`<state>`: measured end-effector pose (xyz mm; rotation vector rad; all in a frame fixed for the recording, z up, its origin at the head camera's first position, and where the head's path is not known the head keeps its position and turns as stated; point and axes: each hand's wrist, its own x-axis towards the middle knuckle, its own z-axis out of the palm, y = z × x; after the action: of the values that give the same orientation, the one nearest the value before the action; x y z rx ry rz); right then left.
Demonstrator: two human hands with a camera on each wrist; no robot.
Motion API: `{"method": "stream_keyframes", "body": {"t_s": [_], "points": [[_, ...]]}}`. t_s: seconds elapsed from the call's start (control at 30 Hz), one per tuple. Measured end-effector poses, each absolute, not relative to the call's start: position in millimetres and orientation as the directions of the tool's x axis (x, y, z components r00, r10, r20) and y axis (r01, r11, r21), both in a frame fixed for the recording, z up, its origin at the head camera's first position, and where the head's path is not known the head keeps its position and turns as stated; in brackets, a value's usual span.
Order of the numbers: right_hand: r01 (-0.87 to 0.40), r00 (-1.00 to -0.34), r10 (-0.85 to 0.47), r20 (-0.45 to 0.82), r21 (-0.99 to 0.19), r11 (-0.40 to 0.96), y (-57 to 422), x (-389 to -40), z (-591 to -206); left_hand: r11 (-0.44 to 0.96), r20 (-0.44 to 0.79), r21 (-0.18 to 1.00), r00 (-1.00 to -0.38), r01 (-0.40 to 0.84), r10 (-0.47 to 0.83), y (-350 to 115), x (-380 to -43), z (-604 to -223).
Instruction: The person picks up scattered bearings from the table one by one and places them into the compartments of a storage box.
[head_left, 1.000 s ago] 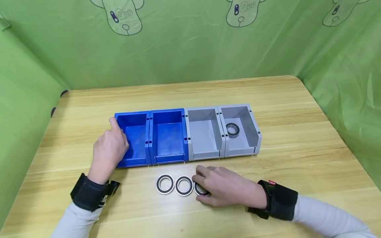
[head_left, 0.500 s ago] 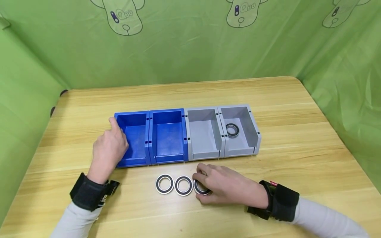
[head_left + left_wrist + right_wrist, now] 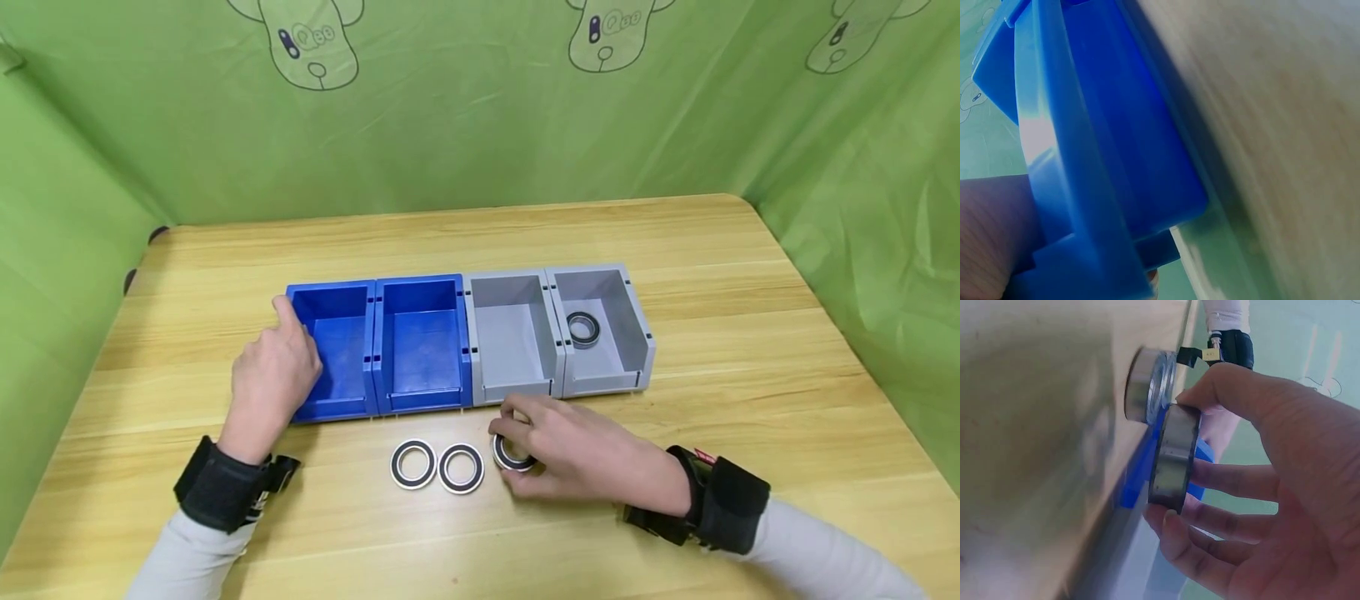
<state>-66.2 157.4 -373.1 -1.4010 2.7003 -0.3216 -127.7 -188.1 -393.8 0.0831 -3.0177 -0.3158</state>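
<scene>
My right hand [image 3: 573, 450] pinches a ball bearing [image 3: 1175, 459], a black ring with bright metal edges, between thumb and fingers. In the right wrist view it is tilted and apart from the table. Two more bearings lie flat side by side to its left, the outer bearing [image 3: 396, 464] and the nearer bearing [image 3: 461, 488]. My left hand [image 3: 276, 367] grips the left wall of the leftmost blue bin [image 3: 341, 367]; most of its fingers are hidden in the left wrist view. Another bearing [image 3: 595, 332] lies inside the right grey bin [image 3: 611, 358].
A second blue bin [image 3: 423, 350] and a left grey bin [image 3: 513, 342] stand between the outer bins, all joined in one row. The wooden table [image 3: 375, 550] extends around them. Green cloth [image 3: 465, 125] hangs behind and at both sides.
My right hand has moved the bearing slightly away from the two others, rightward and toward the grey bins. My left hand has stayed on the blue bin.
</scene>
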Motion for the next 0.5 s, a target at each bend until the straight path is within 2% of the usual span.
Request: {"method": "stream_keyframes", "body": {"t_s": [0.17,0.3,0.5], "points": [[-0.779,-0.598,-0.802,0.021,-0.252,0.574,159,-72,-364,0.978,0.112,0.207,-0.992,-0.039,-0.063,-188,-127,-394],[-0.789,-0.592,-0.804,0.048,-0.235,0.567,161,-77,-358,0.979,0.116,0.204,-0.992,-0.031,-0.056,-189,-127,-395],[-0.776,-0.619,-0.783,0.061,-0.205,0.597,163,-86,-346,0.977,0.097,0.210,-0.994,-0.031,-0.053,-189,-127,-394]]}}
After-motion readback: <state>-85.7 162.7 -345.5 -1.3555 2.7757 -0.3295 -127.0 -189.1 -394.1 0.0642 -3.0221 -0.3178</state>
